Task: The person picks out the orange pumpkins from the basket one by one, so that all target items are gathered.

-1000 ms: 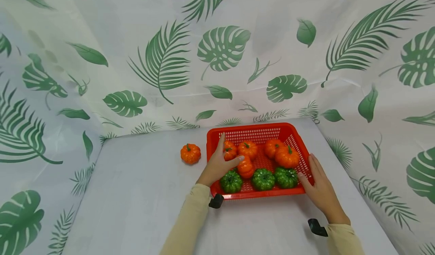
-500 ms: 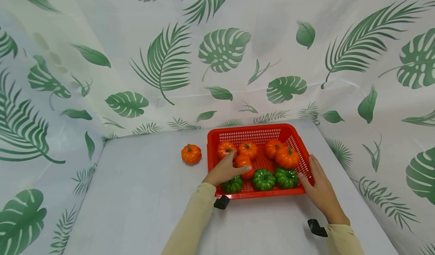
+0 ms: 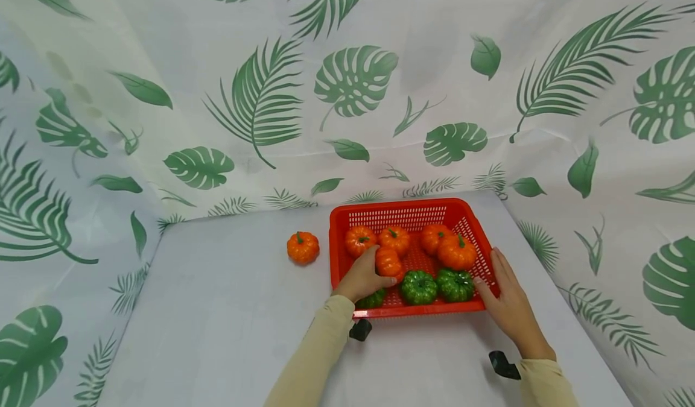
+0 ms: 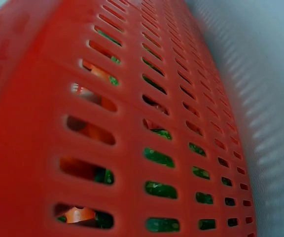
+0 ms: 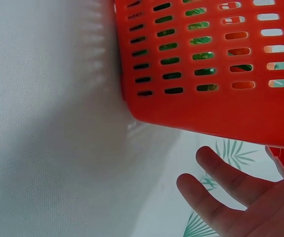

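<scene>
My left hand (image 3: 361, 278) reaches over the front left side of the red plastic basket (image 3: 400, 203). Its thumb and fingers curl about a small orange pumpkin (image 3: 389, 263), which lies tipped on its side. Under this hand, a green pumpkin (image 3: 373, 299) is partly hidden. On the right, my right hand (image 3: 513, 304) holds the basket's rim, thumb on the inner side and fingers along the outside. The right wrist view shows two straight fingers (image 5: 230, 180) beside the basket wall. In the left wrist view, the slotted wall (image 4: 132, 108) blocks the hand from sight.
Other orange pumpkins (image 3: 457, 252) sit in the basket's back half, and green pumpkins (image 3: 418, 287) line its front. One orange pumpkin (image 3: 303, 248) stands on the white table (image 3: 217, 310), left of the basket. A leaf-print cloth (image 3: 250, 172) closes off the back and sides.
My left hand has moved right and lower, from above the left-hand pumpkins to the tipped orange pumpkin, and its fingers have closed in around it. The right hand stays at the rim.
</scene>
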`<act>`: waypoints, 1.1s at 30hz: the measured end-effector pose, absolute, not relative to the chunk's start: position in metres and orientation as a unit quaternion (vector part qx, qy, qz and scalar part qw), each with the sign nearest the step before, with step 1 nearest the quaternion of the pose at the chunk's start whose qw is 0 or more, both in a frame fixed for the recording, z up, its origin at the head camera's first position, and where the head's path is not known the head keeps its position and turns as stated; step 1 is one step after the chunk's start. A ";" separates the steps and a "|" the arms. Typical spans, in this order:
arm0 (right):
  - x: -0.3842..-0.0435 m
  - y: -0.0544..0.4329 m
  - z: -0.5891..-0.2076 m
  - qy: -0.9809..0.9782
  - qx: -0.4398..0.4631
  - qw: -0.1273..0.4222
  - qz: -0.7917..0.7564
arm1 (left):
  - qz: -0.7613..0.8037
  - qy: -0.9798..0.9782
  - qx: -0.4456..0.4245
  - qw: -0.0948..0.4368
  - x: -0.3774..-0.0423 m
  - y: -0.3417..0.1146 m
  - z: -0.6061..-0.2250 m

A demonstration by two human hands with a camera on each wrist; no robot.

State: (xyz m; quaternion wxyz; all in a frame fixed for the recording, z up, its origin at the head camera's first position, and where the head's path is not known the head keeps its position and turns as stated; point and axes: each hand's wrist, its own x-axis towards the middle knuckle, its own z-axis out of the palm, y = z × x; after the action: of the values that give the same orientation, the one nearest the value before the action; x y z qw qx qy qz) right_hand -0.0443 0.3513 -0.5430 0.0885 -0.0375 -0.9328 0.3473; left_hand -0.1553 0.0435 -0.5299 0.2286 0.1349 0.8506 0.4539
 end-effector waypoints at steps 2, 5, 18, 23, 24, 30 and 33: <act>-0.045 0.351 -0.543 -0.933 -0.037 0.088 0.347 | 0.456 0.853 0.132 0.217 -0.154 0.044 -0.530; -0.045 0.350 -0.543 -0.933 -0.036 0.088 0.348 | 0.462 0.852 0.122 0.213 -0.153 0.043 -0.528; -0.045 0.350 -0.546 -0.933 -0.038 0.084 0.349 | 0.567 0.792 0.125 0.190 -0.149 0.033 -0.513; -0.045 0.351 -0.545 -0.933 -0.039 0.082 0.347 | 0.594 0.774 0.135 0.173 -0.149 0.025 -0.507; -0.045 0.351 -0.545 -0.933 -0.039 0.082 0.347 | 0.595 0.774 0.139 0.167 -0.149 0.023 -0.506; -0.044 0.352 -0.545 -0.933 -0.038 0.082 0.349 | 0.593 0.781 0.143 0.133 -0.152 0.007 -0.498; -0.044 0.353 -0.545 -0.932 -0.035 0.086 0.352 | 0.600 0.780 0.129 0.123 -0.153 -0.002 -0.493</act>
State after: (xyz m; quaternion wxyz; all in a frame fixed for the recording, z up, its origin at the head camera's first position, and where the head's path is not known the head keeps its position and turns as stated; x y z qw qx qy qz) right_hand -0.0442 0.3527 -0.5452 0.0861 -0.0350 -0.9316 0.3515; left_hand -0.1529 -0.0019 -0.4928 0.1229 0.1288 0.7802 0.5996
